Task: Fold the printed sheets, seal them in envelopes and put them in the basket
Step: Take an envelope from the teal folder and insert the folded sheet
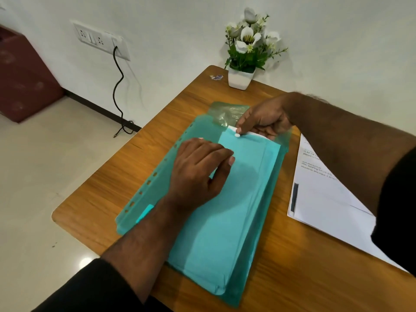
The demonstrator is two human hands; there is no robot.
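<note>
A stack of teal plastic envelopes (216, 233) lies lengthwise on the wooden table (94, 212). The top envelope holds a white sheet whose edge (254, 135) shows at its far open end. My right hand (263, 121) pinches that far end beside a small white snap button (237, 135). The envelope's clear green flap (227, 113) lies open beyond it. My left hand (200, 170) rests on the envelope's left side with fingers lightly bent, pressing it down. A stack of printed white sheets (324, 199) lies to the right, partly under my right forearm.
A white pot of artificial flowers (240, 75) stands at the table's far edge, with a small wrapper (216, 77) beside it. A wall socket with a hanging black cable (118, 86) is at the left. The basket is out of view.
</note>
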